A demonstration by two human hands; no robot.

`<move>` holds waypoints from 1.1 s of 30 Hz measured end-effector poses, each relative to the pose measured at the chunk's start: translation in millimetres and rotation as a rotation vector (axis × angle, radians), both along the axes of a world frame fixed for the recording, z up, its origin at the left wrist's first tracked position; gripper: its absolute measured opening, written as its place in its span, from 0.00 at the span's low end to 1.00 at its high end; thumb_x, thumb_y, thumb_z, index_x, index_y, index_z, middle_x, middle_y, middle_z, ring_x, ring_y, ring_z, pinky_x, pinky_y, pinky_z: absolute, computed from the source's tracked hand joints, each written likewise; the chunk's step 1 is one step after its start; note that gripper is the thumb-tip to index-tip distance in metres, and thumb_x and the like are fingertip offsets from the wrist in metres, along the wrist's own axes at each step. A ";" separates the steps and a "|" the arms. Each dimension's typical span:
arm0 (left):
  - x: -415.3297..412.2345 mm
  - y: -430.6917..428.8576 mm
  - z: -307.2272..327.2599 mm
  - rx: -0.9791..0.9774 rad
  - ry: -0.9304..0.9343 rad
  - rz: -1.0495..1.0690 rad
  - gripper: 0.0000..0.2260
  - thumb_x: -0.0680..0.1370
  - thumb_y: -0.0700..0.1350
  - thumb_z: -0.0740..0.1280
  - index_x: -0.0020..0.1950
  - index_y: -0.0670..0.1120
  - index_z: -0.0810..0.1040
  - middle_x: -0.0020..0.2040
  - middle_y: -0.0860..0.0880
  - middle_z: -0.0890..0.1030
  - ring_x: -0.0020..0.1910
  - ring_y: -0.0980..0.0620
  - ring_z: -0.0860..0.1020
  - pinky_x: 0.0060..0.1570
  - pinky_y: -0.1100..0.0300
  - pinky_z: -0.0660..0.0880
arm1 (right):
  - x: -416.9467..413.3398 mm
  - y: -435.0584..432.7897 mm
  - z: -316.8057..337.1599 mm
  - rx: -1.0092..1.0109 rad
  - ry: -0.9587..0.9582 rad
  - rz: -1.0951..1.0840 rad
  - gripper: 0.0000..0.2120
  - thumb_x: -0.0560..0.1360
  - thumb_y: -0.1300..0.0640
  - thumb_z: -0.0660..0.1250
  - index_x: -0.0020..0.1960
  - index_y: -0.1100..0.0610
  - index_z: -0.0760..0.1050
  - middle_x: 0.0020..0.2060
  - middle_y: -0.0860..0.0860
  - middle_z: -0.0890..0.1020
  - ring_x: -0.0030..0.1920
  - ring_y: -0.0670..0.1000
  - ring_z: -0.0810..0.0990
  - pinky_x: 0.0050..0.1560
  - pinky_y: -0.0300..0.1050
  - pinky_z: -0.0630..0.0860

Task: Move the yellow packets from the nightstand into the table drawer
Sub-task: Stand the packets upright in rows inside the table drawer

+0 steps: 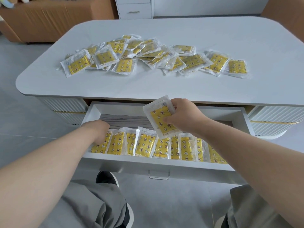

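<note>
Several yellow packets in clear wrappers lie scattered in a pile (148,55) across the white table top (213,38). Below its front edge the white drawer (164,162) stands pulled out, with a row of yellow packets (144,145) standing on edge along its front. My right hand (185,116) pinches one yellow packet (160,116) above the drawer, tilted, thumb on its face. My left hand (98,130) reaches down into the drawer's left end, its fingers hidden behind the leftmost packets.
Grey folded material (125,120) lies at the back of the drawer. A clear handle (158,176) hangs on the drawer front. My knees in grey trousers and a dark shoe (107,176) are below. A white cabinet (134,7) and brown sofa (49,17) stand beyond the table.
</note>
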State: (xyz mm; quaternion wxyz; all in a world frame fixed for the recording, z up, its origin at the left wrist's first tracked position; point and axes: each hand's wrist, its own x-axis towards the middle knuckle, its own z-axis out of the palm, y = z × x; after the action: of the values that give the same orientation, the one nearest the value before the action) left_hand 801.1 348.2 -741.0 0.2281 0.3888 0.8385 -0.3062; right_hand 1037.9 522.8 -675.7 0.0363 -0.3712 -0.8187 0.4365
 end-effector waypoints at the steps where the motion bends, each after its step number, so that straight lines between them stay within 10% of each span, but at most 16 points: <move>1: 0.7 2.5 1.7 0.007 -0.017 0.010 0.23 0.74 0.38 0.68 0.69 0.49 0.73 0.58 0.51 0.78 0.55 0.51 0.79 0.47 0.59 0.79 | -0.3 0.1 -0.5 -0.002 0.004 -0.007 0.09 0.74 0.61 0.70 0.54 0.55 0.79 0.47 0.52 0.84 0.45 0.53 0.84 0.41 0.47 0.84; 5: 14.2 21.7 36.4 0.184 -0.227 0.083 0.32 0.75 0.45 0.75 0.77 0.47 0.67 0.72 0.49 0.74 0.69 0.48 0.74 0.67 0.55 0.72 | -2.4 0.5 -2.2 -0.099 0.045 -0.057 0.07 0.77 0.60 0.71 0.54 0.53 0.80 0.45 0.50 0.85 0.42 0.50 0.84 0.35 0.41 0.79; 9: 41.1 31.8 78.1 0.678 -0.762 0.319 0.29 0.65 0.52 0.80 0.65 0.53 0.77 0.57 0.55 0.84 0.56 0.54 0.82 0.58 0.54 0.78 | -7.5 -3.2 -5.5 -0.329 0.110 -0.038 0.08 0.77 0.62 0.72 0.54 0.53 0.82 0.45 0.50 0.87 0.44 0.50 0.86 0.45 0.45 0.84; 14: 55.8 40.5 77.9 0.870 -0.919 0.425 0.15 0.70 0.39 0.78 0.54 0.44 0.80 0.47 0.45 0.87 0.48 0.47 0.86 0.49 0.56 0.82 | -17.5 -21.0 -19.5 -0.529 0.172 0.026 0.08 0.78 0.64 0.71 0.56 0.57 0.81 0.49 0.54 0.87 0.50 0.55 0.87 0.56 0.54 0.83; 19: 16.0 24.7 47.5 0.697 -0.695 0.485 0.12 0.69 0.39 0.80 0.48 0.43 0.80 0.44 0.44 0.85 0.42 0.45 0.84 0.44 0.53 0.81 | -17.3 -27.0 -23.6 -0.295 0.024 0.110 0.12 0.79 0.59 0.70 0.62 0.56 0.77 0.47 0.55 0.86 0.45 0.52 0.87 0.50 0.49 0.85; 23: -18.2 -1.0 10.0 0.594 -0.450 0.583 0.26 0.68 0.42 0.82 0.62 0.42 0.78 0.57 0.43 0.82 0.47 0.46 0.82 0.38 0.57 0.79 | -14.8 -20.4 -21.1 -0.203 -0.004 0.112 0.08 0.79 0.59 0.69 0.59 0.54 0.77 0.47 0.52 0.85 0.42 0.50 0.87 0.45 0.47 0.85; 33: -6.9 -10.1 -10.6 0.376 -0.039 0.257 0.28 0.68 0.59 0.78 0.60 0.48 0.71 0.57 0.49 0.76 0.55 0.47 0.75 0.50 0.54 0.76 | -17.2 -11.9 -16.4 -0.189 0.048 0.069 0.04 0.81 0.60 0.65 0.53 0.54 0.78 0.44 0.51 0.86 0.42 0.53 0.87 0.44 0.48 0.85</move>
State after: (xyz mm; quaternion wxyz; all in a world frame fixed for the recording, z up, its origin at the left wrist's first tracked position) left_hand 794.2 338.1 -751.5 0.2048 0.3203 0.9189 -0.1053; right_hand 1020.7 510.8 -692.2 0.0058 -0.3341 -0.7852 0.5214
